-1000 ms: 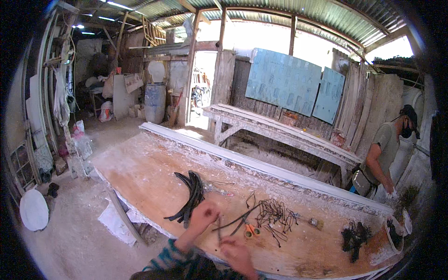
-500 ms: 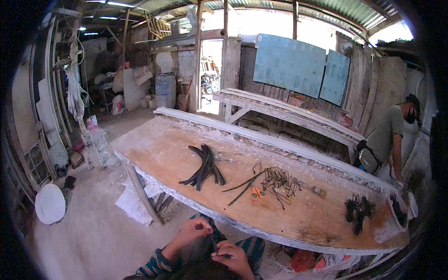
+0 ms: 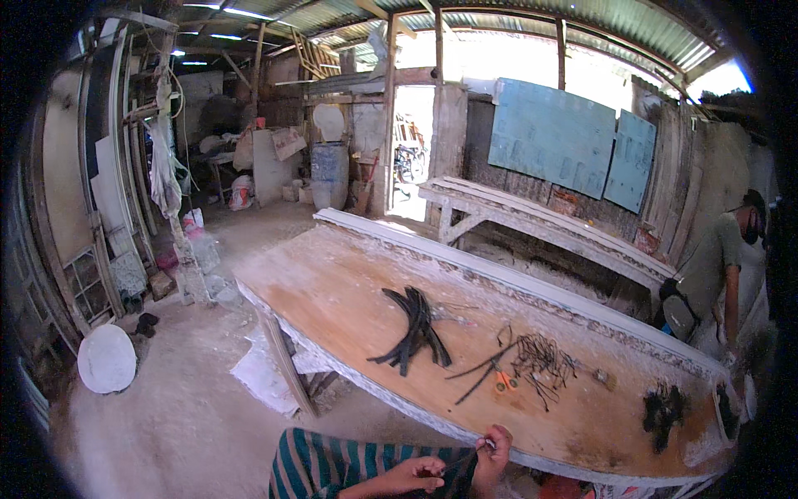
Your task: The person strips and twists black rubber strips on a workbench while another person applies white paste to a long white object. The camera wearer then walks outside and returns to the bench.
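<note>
My left hand (image 3: 416, 475) is low in front of me, over striped green cloth (image 3: 320, 466) on my lap, its fingers pinched together. My right hand (image 3: 494, 449) is raised beside the table's near edge, fingers closed. Between them runs a dark strip (image 3: 458, 471), which both hands appear to grip; its ends are hidden. On the wooden table (image 3: 307, 274) lies a bundle of black strips (image 3: 413, 331). To its right are orange-handled scissors (image 3: 505, 382) and a tangle of thin dark cords (image 3: 540, 359). Farther right sits a clump of black fibres (image 3: 663, 416).
A tipped container (image 3: 721, 420) lies at the table's right end, near a bending person (image 3: 716, 258). A long white bench (image 3: 549, 220) stands behind. On the floor at left are a white round basin (image 3: 107, 358) and, below the table, a white sack (image 3: 270, 372).
The view has turned left, so the table appears farther right. My hands have shifted right, and the right hand has risen to the table edge while the left is lower.
</note>
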Demonstrator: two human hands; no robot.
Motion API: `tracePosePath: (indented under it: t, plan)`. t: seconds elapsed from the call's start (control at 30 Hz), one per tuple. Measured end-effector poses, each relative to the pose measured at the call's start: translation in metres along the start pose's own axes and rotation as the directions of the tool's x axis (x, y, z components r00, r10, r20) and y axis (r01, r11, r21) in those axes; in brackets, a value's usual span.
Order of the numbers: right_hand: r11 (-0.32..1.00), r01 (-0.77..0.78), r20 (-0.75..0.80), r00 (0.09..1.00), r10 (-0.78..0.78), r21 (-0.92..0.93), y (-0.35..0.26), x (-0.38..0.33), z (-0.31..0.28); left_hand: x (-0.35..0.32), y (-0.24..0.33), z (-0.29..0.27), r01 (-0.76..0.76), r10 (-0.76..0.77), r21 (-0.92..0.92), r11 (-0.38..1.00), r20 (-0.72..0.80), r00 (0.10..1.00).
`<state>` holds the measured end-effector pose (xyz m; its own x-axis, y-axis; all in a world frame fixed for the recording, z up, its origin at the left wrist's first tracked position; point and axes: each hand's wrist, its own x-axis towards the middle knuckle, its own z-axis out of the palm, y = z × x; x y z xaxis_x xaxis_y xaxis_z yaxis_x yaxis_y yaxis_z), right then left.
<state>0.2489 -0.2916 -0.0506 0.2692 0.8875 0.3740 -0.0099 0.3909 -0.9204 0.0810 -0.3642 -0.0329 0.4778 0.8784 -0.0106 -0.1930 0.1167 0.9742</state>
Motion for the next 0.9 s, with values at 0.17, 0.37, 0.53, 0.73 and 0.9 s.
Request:
tracePosePath:
  t: [0.17,0.37,0.53,0.73,0.9]
  plan:
    - [0.996,0.022,0.515,0.857,0.027,-0.089,-0.048,0.009,0.089,-0.042,0.030,-0.100,-0.036,0.012,-0.043,0.998,-0.464,0.886]
    - [0.934,-0.352,0.902,0.383,0.200,-0.058,0.007,-0.034,0.234,-0.098,0.045,-0.240,-0.268,0.238,0.102,0.958,-0.805,0.544]
    - [0.974,-0.022,0.961,0.164,-0.221,0.228,-0.028,-0.048,0.362,-0.149,0.109,-0.302,-0.341,0.301,0.247,0.907,-0.947,0.115]
    - [0.980,0.046,0.909,-0.384,-0.162,0.194,-0.104,-0.067,0.477,-0.255,0.159,-0.328,-0.332,0.226,0.218,0.918,-0.974,-0.015]
    - [0.969,0.005,0.930,-0.281,-0.236,0.247,-0.205,-0.097,0.531,-0.311,0.203,-0.318,-0.213,0.226,0.249,0.945,-0.966,-0.128]
